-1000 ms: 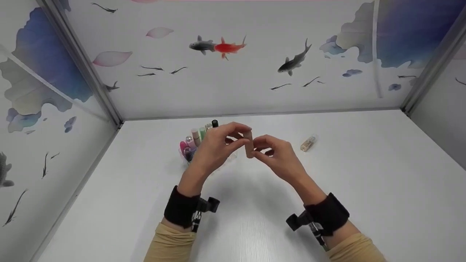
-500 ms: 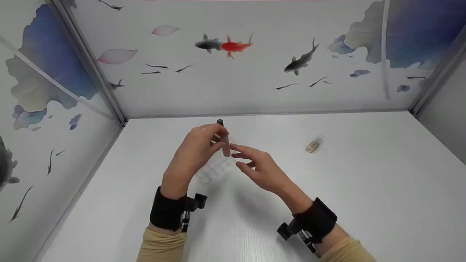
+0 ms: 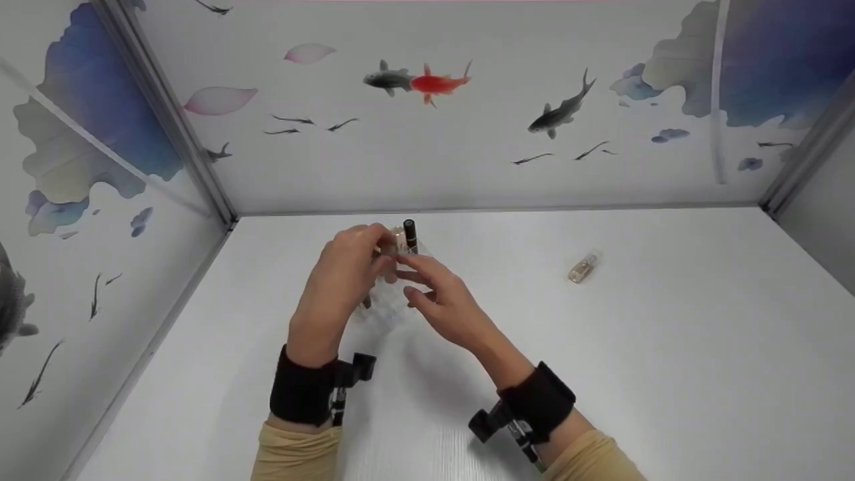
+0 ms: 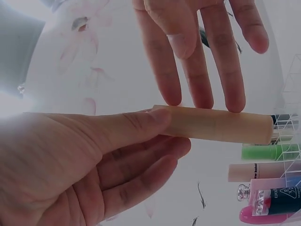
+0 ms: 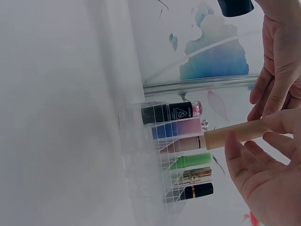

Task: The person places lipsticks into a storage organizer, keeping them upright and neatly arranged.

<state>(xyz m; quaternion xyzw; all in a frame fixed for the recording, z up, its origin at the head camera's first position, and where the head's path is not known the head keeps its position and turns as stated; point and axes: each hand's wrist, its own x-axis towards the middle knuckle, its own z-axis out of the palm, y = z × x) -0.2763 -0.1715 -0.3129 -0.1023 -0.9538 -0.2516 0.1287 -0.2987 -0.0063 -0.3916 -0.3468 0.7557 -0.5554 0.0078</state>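
Note:
My left hand [image 3: 334, 284] pinches a plain beige cylindrical cosmetic tube [image 4: 216, 125] by one end, between thumb and fingers. The fingertips of my right hand [image 3: 447, 304] lie along the tube's side, straight and loose, as the left wrist view shows. Below the tube stands a clear lipstick rack [image 5: 136, 174], partly hidden by both hands in the head view. In the right wrist view the tube's free end [image 5: 211, 140] is right by the top of a pink-beige tube [image 5: 183, 144] in the rack.
The rack also bears a green tube [image 5: 195, 161], a gold one [image 5: 197, 176] and several dark ones. A small clear bottle with amber contents [image 3: 583, 268] lies alone on the white table [image 3: 668, 347] to the right. Printed panels [image 3: 467, 133] wall the back and sides.
The beige tube has moved left, over the rack, in my left hand. My right hand let go of its lower part, then followed left, fingers loosely extended. The head view has shifted slightly.

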